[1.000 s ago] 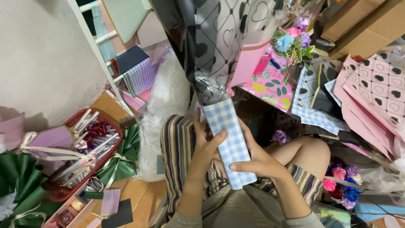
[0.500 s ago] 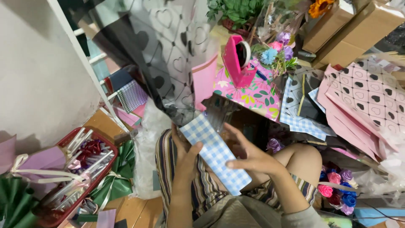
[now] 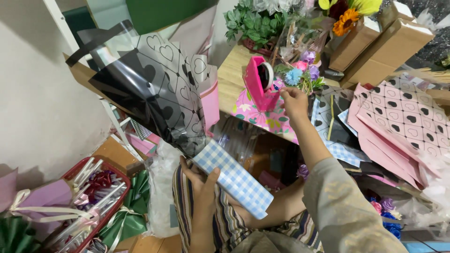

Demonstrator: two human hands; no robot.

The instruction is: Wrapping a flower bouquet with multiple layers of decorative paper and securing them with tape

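Blue-checked paper roll (image 3: 233,179) gripped in left hand (image 3: 202,187), over lap, below pink tape dispenser (image 3: 258,83). Right hand (image 3: 294,102) pinching tape just beside dispenser, on worktop (image 3: 233,75) edge.

Tape dispenser (image 3: 259,84) on desk (image 3: 230,75), flowers (image 3: 300,70) just right of it, boxes (image 3: 375,40) behind. Wrapped roll (image 3: 233,177) in front over lap, basket (image 3: 89,197) w/ ribbons on floor at left.
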